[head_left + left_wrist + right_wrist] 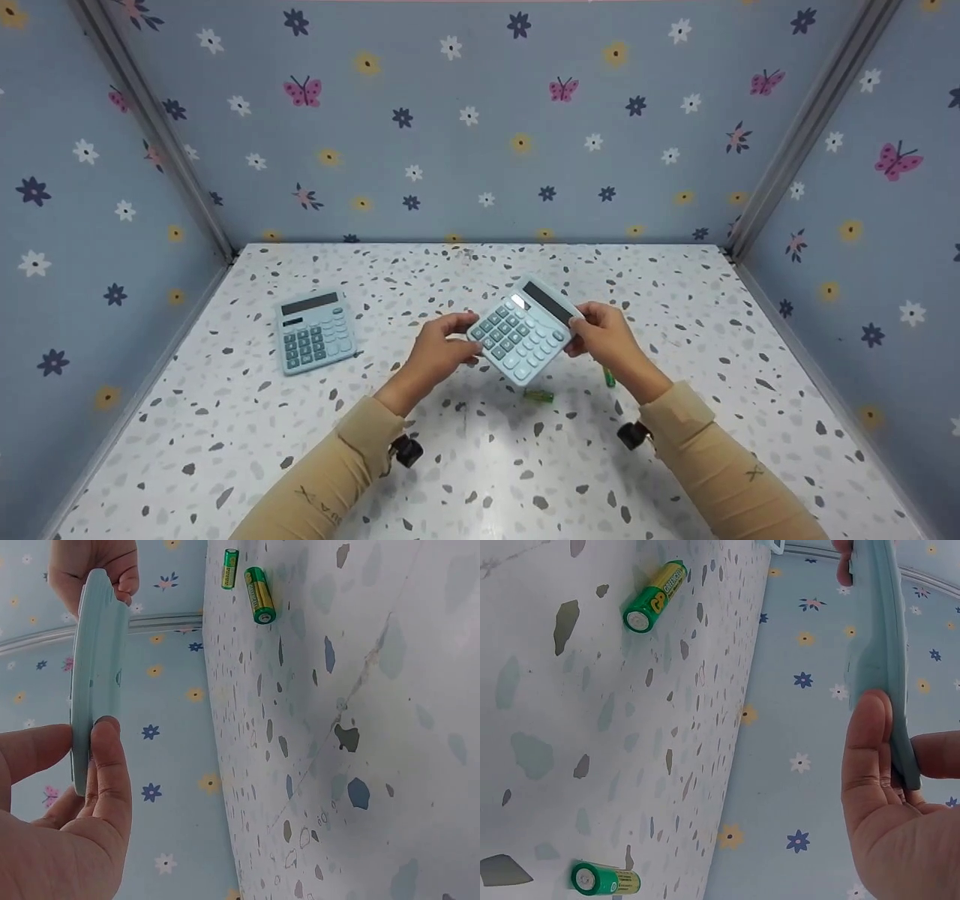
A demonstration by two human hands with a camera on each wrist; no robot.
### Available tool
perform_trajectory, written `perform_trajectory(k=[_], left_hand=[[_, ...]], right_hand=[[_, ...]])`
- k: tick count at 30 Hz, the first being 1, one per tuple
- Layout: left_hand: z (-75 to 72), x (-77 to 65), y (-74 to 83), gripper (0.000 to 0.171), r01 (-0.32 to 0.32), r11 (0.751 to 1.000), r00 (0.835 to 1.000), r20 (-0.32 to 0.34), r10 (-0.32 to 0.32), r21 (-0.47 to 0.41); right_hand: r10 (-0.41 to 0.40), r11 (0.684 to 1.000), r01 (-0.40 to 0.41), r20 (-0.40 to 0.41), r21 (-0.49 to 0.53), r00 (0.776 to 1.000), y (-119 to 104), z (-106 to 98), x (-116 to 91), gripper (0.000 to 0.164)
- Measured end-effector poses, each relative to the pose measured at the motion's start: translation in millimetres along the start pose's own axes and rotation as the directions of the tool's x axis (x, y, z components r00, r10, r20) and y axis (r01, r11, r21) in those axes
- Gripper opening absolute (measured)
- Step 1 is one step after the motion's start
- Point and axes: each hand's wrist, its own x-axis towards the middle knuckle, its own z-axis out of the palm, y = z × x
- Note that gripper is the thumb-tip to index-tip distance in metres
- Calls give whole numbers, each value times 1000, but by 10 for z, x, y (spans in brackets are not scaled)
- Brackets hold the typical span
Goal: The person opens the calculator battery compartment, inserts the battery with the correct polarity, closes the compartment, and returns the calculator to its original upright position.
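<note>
A light blue calculator (521, 330) is held up over the table, tilted, its keys and dark display facing up. My left hand (439, 345) pinches its left corner between thumb and fingers. At the opposite edge, beside the display, my right hand (606, 341) grips it the same way. Both wrist views show the calculator (97, 682) edge-on, raised off the surface. Below it lie two green and yellow batteries; one battery (538, 395) is under the near corner, the other battery (608, 376) beside my right wrist.
A second light blue calculator (316, 332) lies face up on the left of the speckled white table (480, 480). Blue walls (480, 165) with flowers and butterflies enclose the table at the back and both sides, with grey metal strips (817, 112) at the corners.
</note>
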Motion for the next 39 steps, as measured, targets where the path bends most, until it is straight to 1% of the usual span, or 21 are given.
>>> perform_trajectory(k=[4, 7, 9, 10, 11, 12, 13, 14, 16, 18, 20, 22, 24, 26, 28, 30, 31, 33, 35, 37, 39], left_hand=[[-32, -21, -25, 54, -52, 996, 998, 48, 49, 75], [-76, -40, -45, 63, -128, 974, 989, 102, 110, 189], [-110, -48, -62, 69, -205, 940, 974, 148, 169, 273], [-124, -52, -67, 72, -251, 918, 963, 175, 205, 307], [-137, -52, -74, 75, -301, 891, 949, 203, 243, 339], [-148, -52, -82, 77, -355, 856, 931, 231, 284, 376], [-157, -50, -90, 79, -407, 817, 910, 260, 324, 408], [-164, -50, -93, 80, -462, 769, 885, 289, 365, 442], [-170, -47, -101, 81, -558, 658, 830, 342, 441, 506], [-171, -44, -107, 80, -631, 522, 770, 386, 507, 574], [-164, -37, -110, 78, -687, 379, 701, 429, 570, 620], [-154, -26, -110, 75, -720, 232, 628, 471, 620, 654], [-141, -5, -109, 71, -735, 96, 557, 516, 650, 671], [-126, 22, -110, 66, -737, -25, 490, 559, 669, 675], [-111, 53, -111, 59, -732, -126, 427, 595, 680, 670], [-95, 87, -119, 52, -723, -208, 367, 622, 692, 659], [-87, 101, -122, 49, -719, -243, 337, 632, 698, 651], [-74, 129, -136, 41, -710, -303, 283, 651, 704, 636], [-63, 151, -152, 36, -702, -353, 234, 669, 706, 618], [-53, 162, -161, 34, -696, -391, 195, 683, 703, 602], [-42, 170, -169, 34, -688, -424, 168, 698, 696, 589]], right_hand=[[11, 1000, -11, 6, -1, 1000, 9, -10, -11, 23], [11, 1000, -11, 14, 0, 1000, 22, -33, -18, 24], [8, 1000, -8, 23, 1, 1000, 26, -49, -24, 24], [8, 1000, -8, 26, 2, 1000, 31, -59, -27, 24], [8, 1000, -8, 30, 4, 1000, 35, -68, -30, 24], [9, 1000, -9, 33, 5, 999, 40, -75, -32, 24], [10, 1000, -10, 35, 8, 999, 43, -80, -35, 24], [12, 1000, -12, 36, 11, 999, 47, -84, -38, 24], [14, 1000, -14, 37, 16, 999, 53, -89, -44, 24], [18, 1000, -19, 40, 24, 999, 57, -91, -53, 24], [17, 999, -19, 46, 32, 999, 60, -92, -62, 24], [13, 999, -15, 54, 37, 998, 63, -92, -72, 24], [14, 999, -16, 55, 34, 998, 65, -94, -80, 24], [11, 999, -13, 60, 31, 998, 64, -97, -88, 26], [14, 999, -16, 62, 34, 998, 62, -101, -94, 27], [18, 999, -21, 67, 37, 998, 62, -104, -99, 27], [23, 999, -26, 69, 42, 997, 64, -105, -101, 27], [33, 998, -36, 72, 48, 997, 71, -106, -104, 25], [41, 998, -45, 79, 51, 996, 80, -105, -108, 25], [50, 997, -55, 81, 56, 995, 89, -106, -113, 24], [53, 997, -58, 84, 56, 995, 97, -110, -119, 25]])
